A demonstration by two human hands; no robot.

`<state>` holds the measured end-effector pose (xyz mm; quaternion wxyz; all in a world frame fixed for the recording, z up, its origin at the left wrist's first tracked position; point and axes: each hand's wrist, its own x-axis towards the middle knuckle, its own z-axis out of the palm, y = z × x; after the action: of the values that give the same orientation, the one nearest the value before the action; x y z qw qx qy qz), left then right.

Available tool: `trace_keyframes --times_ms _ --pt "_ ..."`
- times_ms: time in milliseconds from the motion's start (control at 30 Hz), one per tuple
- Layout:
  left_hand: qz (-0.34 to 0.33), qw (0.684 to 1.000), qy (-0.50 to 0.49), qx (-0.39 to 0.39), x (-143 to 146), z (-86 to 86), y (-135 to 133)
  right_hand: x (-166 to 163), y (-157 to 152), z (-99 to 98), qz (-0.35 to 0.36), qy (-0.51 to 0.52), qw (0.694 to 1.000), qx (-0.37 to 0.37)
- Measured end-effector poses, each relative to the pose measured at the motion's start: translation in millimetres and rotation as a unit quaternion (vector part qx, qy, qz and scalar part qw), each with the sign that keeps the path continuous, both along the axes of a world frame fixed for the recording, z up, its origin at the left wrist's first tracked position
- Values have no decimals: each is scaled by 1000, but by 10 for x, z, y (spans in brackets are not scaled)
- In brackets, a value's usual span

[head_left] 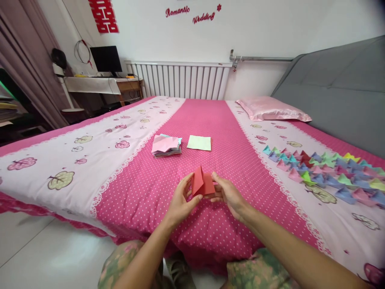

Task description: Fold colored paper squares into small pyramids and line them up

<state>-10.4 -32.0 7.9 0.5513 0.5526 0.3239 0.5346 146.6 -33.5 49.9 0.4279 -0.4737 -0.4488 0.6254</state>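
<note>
A partly folded red sheet of paper (208, 184) is held between my two hands just above the near part of the bed. My left hand (184, 195) grips its left side, where a pointed flap stands up, with the thumb along the lower edge. On the right side, my right hand (227, 192) pinches the flat part, its thumb near the top corner and the fingers behind. Beyond the hands lies a single pale green sheet (199, 143). To its left sits a loose stack of coloured paper (166, 145), pink on top.
Rows of small folded paper boats (327, 168) in many colours stand on the bed at the right. A pink pillow (272, 108) rests by the grey headboard (337, 88). At the far left are a desk (93, 85) with a monitor (106, 60); a white radiator (180, 80) lines the wall.
</note>
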Motion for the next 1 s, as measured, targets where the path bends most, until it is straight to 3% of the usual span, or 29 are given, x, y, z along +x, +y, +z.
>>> trace_keyframes --times_ms 100,300,433,533,633,767,900,1000 --pt "-11 998 -49 -38 6 46 -8 -5 9 -33 -15 -5 1000 2" --pt "51 980 -100 -164 22 31 -12 -40 -4 -68 9 25 999 32" --pt "78 959 -183 -200 25 34 15 -38 -4 -49 -19 -83 994 69" --pt "74 943 -230 -231 2 74 40 6 -9 19 7 -125 985 121" --pt "74 928 -267 -248 -28 114 60 91 -14 106 80 -175 961 198" --pt "62 919 -293 -258 -51 137 62 195 28 95 169 -259 902 301" --pt "26 918 -286 -274 -49 127 48 232 101 -22 172 -305 866 358" --pt "8 918 -285 -275 -37 112 41 236 127 -56 169 -330 859 354"
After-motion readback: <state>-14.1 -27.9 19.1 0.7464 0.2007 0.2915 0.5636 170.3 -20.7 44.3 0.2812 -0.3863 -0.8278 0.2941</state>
